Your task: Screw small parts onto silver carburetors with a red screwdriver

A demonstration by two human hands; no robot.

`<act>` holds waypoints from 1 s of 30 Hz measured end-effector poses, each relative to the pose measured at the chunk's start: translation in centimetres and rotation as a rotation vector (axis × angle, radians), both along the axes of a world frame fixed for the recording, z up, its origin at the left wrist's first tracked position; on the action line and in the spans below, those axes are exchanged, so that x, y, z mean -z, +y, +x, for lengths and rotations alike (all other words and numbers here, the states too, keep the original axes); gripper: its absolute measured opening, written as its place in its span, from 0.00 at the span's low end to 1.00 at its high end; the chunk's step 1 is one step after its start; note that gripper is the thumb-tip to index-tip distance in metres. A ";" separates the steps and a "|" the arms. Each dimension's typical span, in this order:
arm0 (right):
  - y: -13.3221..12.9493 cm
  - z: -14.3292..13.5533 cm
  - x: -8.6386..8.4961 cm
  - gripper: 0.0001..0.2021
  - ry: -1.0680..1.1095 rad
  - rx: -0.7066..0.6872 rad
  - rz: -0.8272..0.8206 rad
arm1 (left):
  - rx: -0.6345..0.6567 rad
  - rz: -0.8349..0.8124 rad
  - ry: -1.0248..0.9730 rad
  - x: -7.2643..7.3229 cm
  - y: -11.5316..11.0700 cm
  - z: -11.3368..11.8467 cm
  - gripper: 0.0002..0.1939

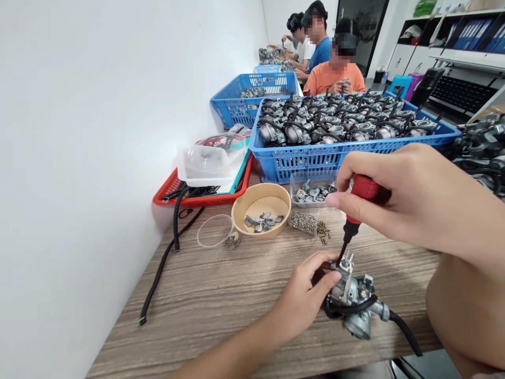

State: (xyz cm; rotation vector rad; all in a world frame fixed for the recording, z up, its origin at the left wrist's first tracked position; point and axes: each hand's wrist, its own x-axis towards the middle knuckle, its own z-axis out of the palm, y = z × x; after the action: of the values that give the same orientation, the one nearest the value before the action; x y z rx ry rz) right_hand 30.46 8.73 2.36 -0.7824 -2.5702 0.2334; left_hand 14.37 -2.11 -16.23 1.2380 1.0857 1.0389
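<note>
My right hand (379,195) is closed around the red handle of a screwdriver (361,197), which points down with its dark shaft. The screwdriver's tip meets the top of a silver carburetor (357,295) near the table's front edge. My left hand (311,284) grips the upper left part of that carburetor, thumb in front and fingers behind it. A black hose (406,334) runs from the carburetor's right side, and another black tube curves across its front. My left fingers partly hide the spot where the tip sits.
A blue crate (300,164) full of carburetors stands behind. Nearer are a round tub (261,231) of metal plates, a clear box (292,197) of small parts and loose brass screws (323,231). A red tray (205,200) and black hoses lie left. Several people (335,76) sit beyond.
</note>
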 end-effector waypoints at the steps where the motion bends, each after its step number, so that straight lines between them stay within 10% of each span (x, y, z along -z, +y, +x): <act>1: 0.0 0.0 0.0 0.09 0.002 -0.006 -0.004 | 0.001 -0.001 0.002 0.0 0.0 0.0 0.16; 17: -1.3 -0.1 0.0 0.14 -0.072 0.127 0.202 | 0.002 -0.002 -0.023 0.3 0.1 0.0 0.15; 30: -0.8 0.1 -0.1 0.06 -0.026 -0.037 -0.091 | -0.003 0.006 -0.012 0.2 -0.1 0.0 0.15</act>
State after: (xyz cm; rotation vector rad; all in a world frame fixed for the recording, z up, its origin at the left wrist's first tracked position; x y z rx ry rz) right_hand 30.53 7.97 2.47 -0.7763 -2.6160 0.3560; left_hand 14.38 -2.17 -16.45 1.2339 1.0765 1.0512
